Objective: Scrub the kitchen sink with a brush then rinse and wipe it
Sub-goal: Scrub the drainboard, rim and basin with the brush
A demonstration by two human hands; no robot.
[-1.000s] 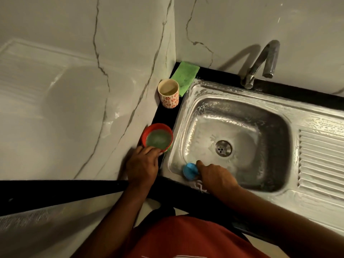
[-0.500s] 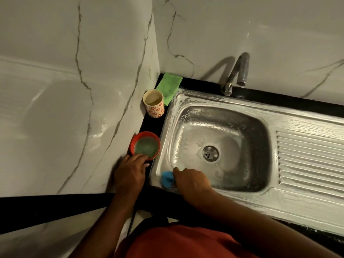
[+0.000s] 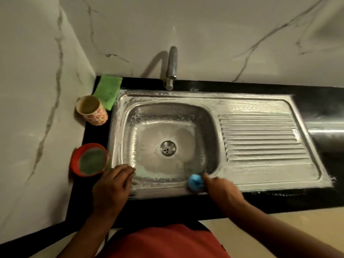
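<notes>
Round blue brush [image 3: 195,182], gripped in the right hand [image 3: 221,190] fingers, has swept to the soapy stainless-steel sink [image 3: 260,175]'s front-right basin corner. The left hand [image 3: 111,185], fingers loosely bent, now braces the front-left rim. Scrubbing looks nearly through.

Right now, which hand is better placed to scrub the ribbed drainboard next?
Probably the right hand: it grips the blue brush at the front rim of the sink, beside the drainboard. The left hand holds nothing, resting on the rim's left corner by the red bowl.
</notes>
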